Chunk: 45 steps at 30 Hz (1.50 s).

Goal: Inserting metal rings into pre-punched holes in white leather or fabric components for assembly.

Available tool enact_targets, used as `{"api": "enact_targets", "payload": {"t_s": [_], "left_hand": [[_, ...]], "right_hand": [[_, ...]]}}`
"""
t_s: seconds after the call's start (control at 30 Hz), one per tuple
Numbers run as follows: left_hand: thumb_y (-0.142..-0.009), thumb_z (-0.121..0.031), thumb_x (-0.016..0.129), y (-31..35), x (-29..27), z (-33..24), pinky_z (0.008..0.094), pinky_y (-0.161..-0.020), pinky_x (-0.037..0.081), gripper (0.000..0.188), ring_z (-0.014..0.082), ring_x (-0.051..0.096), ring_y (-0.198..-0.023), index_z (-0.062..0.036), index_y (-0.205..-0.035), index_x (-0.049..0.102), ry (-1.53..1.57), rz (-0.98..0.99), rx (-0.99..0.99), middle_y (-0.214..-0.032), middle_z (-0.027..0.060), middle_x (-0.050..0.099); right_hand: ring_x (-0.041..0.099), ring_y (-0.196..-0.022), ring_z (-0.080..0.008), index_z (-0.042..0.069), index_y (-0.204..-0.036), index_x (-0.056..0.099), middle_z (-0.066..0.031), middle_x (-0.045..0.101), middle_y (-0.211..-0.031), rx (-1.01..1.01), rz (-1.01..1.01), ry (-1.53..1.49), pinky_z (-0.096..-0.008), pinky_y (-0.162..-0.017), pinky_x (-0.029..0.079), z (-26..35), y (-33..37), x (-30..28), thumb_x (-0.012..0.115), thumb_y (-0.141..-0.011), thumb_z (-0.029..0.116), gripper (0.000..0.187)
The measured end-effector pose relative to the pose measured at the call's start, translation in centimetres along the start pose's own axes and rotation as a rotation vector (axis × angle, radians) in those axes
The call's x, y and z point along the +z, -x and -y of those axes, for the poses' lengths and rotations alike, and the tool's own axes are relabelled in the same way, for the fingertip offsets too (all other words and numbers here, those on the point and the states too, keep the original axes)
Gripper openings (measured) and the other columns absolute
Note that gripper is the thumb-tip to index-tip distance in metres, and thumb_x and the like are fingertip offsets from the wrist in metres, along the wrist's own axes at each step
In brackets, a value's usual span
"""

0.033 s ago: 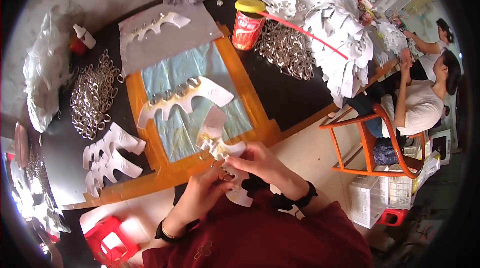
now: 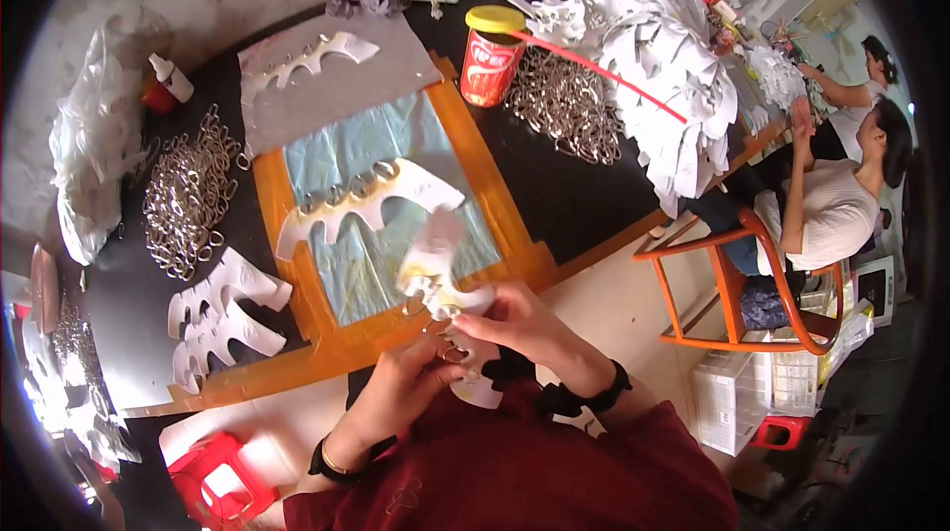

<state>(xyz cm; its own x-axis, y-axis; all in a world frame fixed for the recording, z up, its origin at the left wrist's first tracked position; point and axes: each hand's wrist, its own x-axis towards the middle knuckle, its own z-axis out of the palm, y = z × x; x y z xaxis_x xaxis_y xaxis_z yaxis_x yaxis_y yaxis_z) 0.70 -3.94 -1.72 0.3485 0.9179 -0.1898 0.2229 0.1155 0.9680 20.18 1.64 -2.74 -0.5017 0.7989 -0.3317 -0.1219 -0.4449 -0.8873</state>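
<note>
My right hand (image 2: 520, 321) is closed, pinching a white scalloped cut-out piece (image 2: 435, 246) between thumb and fingers, over the near edge of the board. The piece stands tilted, with yellowish glue-like smears and metal rings along its notched edge. Below it my left hand (image 2: 404, 383) is closed, its fingertips on a small metal ring (image 2: 452, 356) against the piece's lower part. Just beyond lies another white scalloped piece (image 2: 426, 185) bearing several upright rings, on blue sheeting (image 2: 366, 279). At the left are further white scalloped pieces (image 2: 247, 328), partly overlapping.
A pile of metal rings (image 2: 183, 204) lies left, another (image 2: 564, 100) beyond a red tub (image 2: 492, 66) with a yellow lid. White pieces (image 2: 673, 86) heap at the right. A ringed piece (image 2: 341, 46) lies on grey sheeting. Two people sit at right, near an orange chair (image 2: 732, 284).
The upper end of the white piece in my right hand has swung slightly to the right. Both hands keep nearly the same place and grip.
</note>
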Motion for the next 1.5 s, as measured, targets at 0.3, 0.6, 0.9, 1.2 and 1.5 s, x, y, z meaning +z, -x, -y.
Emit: {"api": "enact_targets", "payload": {"t_s": [0.3,0.6,0.9,1.2,1.5], "left_hand": [[-0.087,-0.004,0.068,-2.9,-0.3,-1.6,0.0201,-0.069,0.049,0.015,0.0048,0.058,-0.078,-0.0023,-0.095,0.056,0.611,-0.314,0.053,-0.088,0.0006,0.062],[-0.085,-0.004,0.068,-3.1,-0.9,-1.6,0.0207,-0.065,0.05,0.018,0.0047,0.059,-0.076,-0.0019,-0.097,0.055,0.753,-0.368,-0.003,-0.088,0.0002,0.061],[-0.087,-0.008,0.067,-2.9,0.0,-1.2,0.0209,-0.068,0.05,0.022,0.0048,0.06,-0.079,0.0021,-0.104,0.058,0.682,-0.38,0.026,-0.091,0.0032,0.064],[-0.094,-0.022,0.059,-2.3,-1.8,-0.1,0.0258,-0.068,0.05,0.036,0.0094,0.06,-0.078,0.0035,-0.118,0.052,0.175,-0.195,0.139,-0.095,0.0081,0.063],[-0.084,-0.012,0.068,-0.8,-11.6,-0.8,0.0316,-0.069,0.053,0.031,0.02,0.066,-0.081,0.0023,-0.11,0.06,-0.465,-0.476,0.111,-0.1,0.0156,0.062]], "right_hand": [[0.062,-0.087,-0.0086,-0.007,-0.113,0.06,-0.0071,0.067,-0.097,-0.078,0.012,0.057,-0.0235,-0.072,0.052,3.7,0.2,0.6,0.066,-0.089,0.009,0.029],[0.061,-0.08,-0.0056,-0.008,-0.103,0.062,-0.0055,0.066,-0.088,-0.138,0.04,0.06,-0.0201,-0.069,0.05,4.4,-1.1,1.2,0.068,-0.087,0.007,0.022],[0.059,-0.071,-0.0026,-0.005,-0.087,0.061,-0.002,0.065,-0.079,-0.312,-0.081,0.352,-0.0162,-0.058,0.046,2.5,-1.6,1.9,0.069,-0.08,0.002,0.013],[0.062,-0.067,-0.0092,0.001,-0.098,0.062,-0.0024,0.063,-0.081,0.143,-0.048,0.052,-0.0218,-0.055,0.052,2.9,-0.5,-1.6,0.068,-0.086,0.014,0.018],[0.039,-0.132,-0.021,0.004,-0.145,0.03,-0.0158,0.045,-0.139,-0.689,-0.554,-0.494,-0.0359,-0.114,0.028,24.9,0.2,-21.8,0.033,-0.102,0.014,0.044]]}}
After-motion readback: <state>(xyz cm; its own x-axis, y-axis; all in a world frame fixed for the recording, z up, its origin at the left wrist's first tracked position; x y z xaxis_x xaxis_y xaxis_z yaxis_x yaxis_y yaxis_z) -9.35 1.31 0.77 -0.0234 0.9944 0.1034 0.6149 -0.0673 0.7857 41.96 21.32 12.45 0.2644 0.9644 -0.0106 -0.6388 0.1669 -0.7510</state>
